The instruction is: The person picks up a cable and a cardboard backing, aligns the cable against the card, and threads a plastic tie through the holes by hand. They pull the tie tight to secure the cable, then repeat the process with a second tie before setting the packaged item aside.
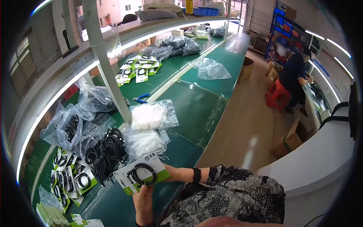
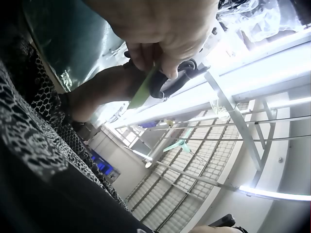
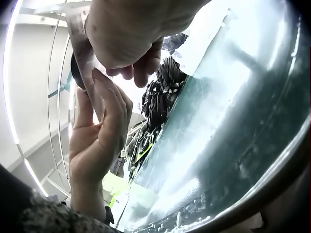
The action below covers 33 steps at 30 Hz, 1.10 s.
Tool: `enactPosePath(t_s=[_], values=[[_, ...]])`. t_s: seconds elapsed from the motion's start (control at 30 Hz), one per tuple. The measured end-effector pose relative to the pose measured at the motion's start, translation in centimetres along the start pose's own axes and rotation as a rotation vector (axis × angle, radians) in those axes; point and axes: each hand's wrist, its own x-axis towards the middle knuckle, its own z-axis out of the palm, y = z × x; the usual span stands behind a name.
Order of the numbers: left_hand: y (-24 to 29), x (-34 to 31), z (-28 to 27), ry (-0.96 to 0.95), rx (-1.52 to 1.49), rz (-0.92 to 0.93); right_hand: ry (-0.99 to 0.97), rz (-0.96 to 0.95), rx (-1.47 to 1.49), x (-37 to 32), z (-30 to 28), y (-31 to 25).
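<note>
A white-and-green card with a coiled black cable (image 1: 145,174) is tilted above the green table's near edge. My left hand (image 1: 143,200) pinches its lower edge, the thumb in front. At the card's right edge my right hand (image 1: 172,174) grips, its fingers partly hidden behind. The left wrist view has my left hand (image 2: 160,24) close up, with the card's green part (image 2: 141,96) and the cable (image 2: 170,85) below it. Seen nearly edge-on in the right wrist view, the card (image 3: 86,51) stands between my left hand (image 3: 99,141) and my right hand (image 3: 136,36).
Loose black cables (image 1: 106,151) lie left of the card, near bags of white pieces (image 1: 153,115). Carded cables (image 1: 68,179) are piled at lower left, with more (image 1: 140,70) farther back beside blue pliers (image 1: 141,98). Another person (image 1: 293,75) sits on a red stool (image 1: 278,94).
</note>
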Motion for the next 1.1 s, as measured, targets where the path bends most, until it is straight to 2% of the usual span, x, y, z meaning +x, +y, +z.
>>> enactPosePath(t_s=[0.07,0.1,0.27,0.37,0.4,0.47,0.53,0.6,0.63,0.67,0.7,0.73,0.77,0.8,0.87,0.9,1.0,1.1], values=[[-0.2,-0.3,0.1,0.094,-0.153,-0.100,0.078,0.020,-0.082,-0.6,1.1,0.4],[1.0,1.9,0.2,0.085,-0.222,-0.101,0.116,-0.033,-0.162,2.0,0.1,0.5],[1.0,1.4,-0.3,0.103,-0.044,0.001,0.202,-0.028,-0.226,1.6,1.6,1.2],[1.2,1.1,0.4,0.099,0.080,0.101,0.285,-0.086,-0.210,1.5,1.7,0.6],[1.2,1.0,0.4,0.127,0.079,0.095,0.270,-0.070,-0.191,1.8,1.4,-0.6],[0.9,1.2,-0.1,0.015,0.095,0.106,0.218,-0.071,-0.044,2.5,0.9,-2.4],[0.5,1.2,-0.2,0.007,0.070,0.109,0.191,-0.031,-0.005,2.3,1.3,-0.6],[0.8,1.2,-0.9,0.075,0.080,0.055,0.172,-0.147,-0.205,3.3,0.5,-1.8],[1.4,1.6,-1.6,0.016,0.103,0.048,0.159,-0.147,-0.466,3.4,0.0,-1.2],[2.6,1.7,-1.9,0.005,0.067,0.039,0.162,-0.213,-0.497,4.1,-0.2,0.2],[3.7,1.3,-3.1,0.033,0.121,-0.036,0.130,-0.109,-0.692,4.3,-0.6,-3.0],[4.8,0.5,-1.9,0.097,0.150,-0.018,0.095,-0.112,-0.666,3.8,-1.4,-1.0],[6.2,1.3,-0.4,0.115,0.188,0.039,0.325,0.118,-0.214,3.4,-1.6,0.4],[7.1,1.6,-0.7,0.164,0.193,0.057,0.346,0.366,-0.107,3.8,-2.9,1.3],[8.4,1.5,-1.9,0.065,0.309,-0.006,0.315,0.405,0.276,4.9,-4.0,1.0],[8.8,1.4,-2.4,0.095,0.319,-0.006,0.296,0.411,0.301,5.5,-3.5,-0.1],[9.1,1.7,-4.4,-0.079,0.454,-0.277,-0.198,0.417,0.167,6.7,-3.5,-3.3],[8.9,2.1,-5.4,-0.014,0.552,-0.245,-0.172,0.384,0.122,6.2,-0.4,-2.8]])
